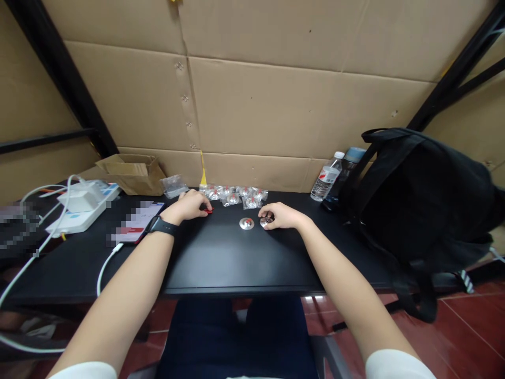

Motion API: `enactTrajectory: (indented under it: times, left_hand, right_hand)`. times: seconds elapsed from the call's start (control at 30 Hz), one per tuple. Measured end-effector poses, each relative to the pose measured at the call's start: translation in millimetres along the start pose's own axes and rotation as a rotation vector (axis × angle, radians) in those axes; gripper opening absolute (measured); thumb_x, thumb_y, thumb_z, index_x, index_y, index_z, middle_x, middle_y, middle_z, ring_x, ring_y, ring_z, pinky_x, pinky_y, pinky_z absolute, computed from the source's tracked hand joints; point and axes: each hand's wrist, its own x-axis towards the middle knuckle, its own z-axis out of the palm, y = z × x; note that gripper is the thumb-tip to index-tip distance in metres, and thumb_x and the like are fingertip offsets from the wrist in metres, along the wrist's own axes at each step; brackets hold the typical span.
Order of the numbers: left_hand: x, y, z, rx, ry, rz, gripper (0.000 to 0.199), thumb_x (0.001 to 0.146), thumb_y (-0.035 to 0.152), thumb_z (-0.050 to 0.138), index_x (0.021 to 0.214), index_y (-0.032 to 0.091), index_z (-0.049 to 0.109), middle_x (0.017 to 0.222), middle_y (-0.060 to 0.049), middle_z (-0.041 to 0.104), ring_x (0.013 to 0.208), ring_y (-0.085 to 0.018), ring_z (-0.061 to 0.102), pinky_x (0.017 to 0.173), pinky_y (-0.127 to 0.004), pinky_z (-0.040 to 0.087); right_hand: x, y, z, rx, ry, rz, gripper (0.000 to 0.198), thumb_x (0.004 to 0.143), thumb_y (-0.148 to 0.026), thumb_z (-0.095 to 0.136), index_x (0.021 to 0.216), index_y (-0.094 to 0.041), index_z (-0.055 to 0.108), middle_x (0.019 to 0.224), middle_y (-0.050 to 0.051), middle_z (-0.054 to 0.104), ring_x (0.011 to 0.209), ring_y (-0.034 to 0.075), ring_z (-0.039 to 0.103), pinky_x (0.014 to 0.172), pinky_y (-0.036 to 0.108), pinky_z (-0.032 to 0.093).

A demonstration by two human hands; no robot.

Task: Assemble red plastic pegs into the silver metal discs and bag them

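My left hand (192, 205), a black watch on its wrist, rests at the left of the black table with its fingers closed on a small red piece (209, 210) whose kind I cannot make out. Further right, my right hand (279, 216) has thumb and fingers curled round the edge of a shiny metal disc (265, 222), partly hidden by the fingers. Beside it on the tabletop lies another round metal disc (246, 224) with a red piece at its centre. Behind the hands, several similar discs in clear plastic bags (233, 198) lie in a cluster.
On the left are a phone (142, 223) with a white cable, a white power strip (84, 210) and an open brown paper bag (138, 176). A water bottle (327, 179) and a black backpack (418, 210) stand right. A cardboard wall (256, 121) closes off the back.
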Motion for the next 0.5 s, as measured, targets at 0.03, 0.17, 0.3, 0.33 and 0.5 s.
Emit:
enactTrajectory:
  times: [0.03, 0.17, 0.3, 0.33, 0.5]
  left_hand:
    - [1.3, 4.1, 2.9, 0.035, -0.011, -0.008, 0.011, 0.069, 0.030, 0.077, 0.079, 0.032, 0.079, 0.099, -0.003, 0.075, 0.105, -0.031, 0.058, 0.094, -0.041, 0.040]
    - [4.3, 18.8, 9.4, 0.146, -0.035, -0.021, 0.008, 0.074, 0.027, 0.070, 0.078, 0.028, 0.077, 0.101, -0.007, 0.073, 0.109, -0.033, 0.056, 0.094, -0.044, 0.038]
    - [3.6, 26.5, 10.5, 0.148, -0.007, 0.007, 0.010, 0.079, 0.025, 0.065, 0.077, 0.027, 0.074, 0.099, -0.007, 0.072, 0.110, -0.033, 0.056, 0.095, -0.045, 0.037]
    - [3.2, 27.6, 10.5, 0.145, -0.005, 0.010, 0.011, 0.080, 0.025, 0.063, 0.076, 0.027, 0.074, 0.099, -0.007, 0.072, 0.110, -0.033, 0.056, 0.095, -0.046, 0.037]
    - [3.3, 35.5, 9.1, 0.101, 0.035, 0.025, 0.015, 0.088, 0.029, 0.057, 0.083, 0.025, 0.071, 0.100, -0.007, 0.072, 0.109, -0.031, 0.058, 0.094, -0.044, 0.038]
  right_hand:
    - [0.0, 0.4, 0.2, -0.002, -0.002, 0.011, 0.038, 0.064, -0.021, 0.084, 0.101, -0.023, 0.076, 0.091, 0.001, 0.075, 0.078, 0.018, 0.069, 0.071, 0.026, 0.052]
    - [-0.9, 0.5, 0.0, -0.041, 0.017, 0.065, 0.041, 0.060, -0.020, 0.084, 0.100, -0.022, 0.076, 0.089, 0.000, 0.074, 0.074, 0.017, 0.068, 0.068, 0.026, 0.052]
    - [-0.7, -0.9, 0.9, -0.061, 0.018, 0.072, 0.038, 0.060, -0.017, 0.080, 0.097, -0.023, 0.076, 0.086, -0.001, 0.073, 0.072, 0.016, 0.068, 0.067, 0.025, 0.051]
    - [-0.3, -1.6, 1.4, -0.071, 0.022, 0.069, 0.040, 0.059, -0.017, 0.080, 0.098, -0.023, 0.075, 0.087, -0.001, 0.073, 0.072, 0.016, 0.068, 0.067, 0.024, 0.050]
    - [0.6, -5.3, 2.9, -0.117, 0.077, 0.071, 0.058, 0.056, -0.016, 0.081, 0.112, -0.024, 0.071, 0.092, -0.001, 0.074, 0.073, 0.016, 0.068, 0.067, 0.024, 0.049]
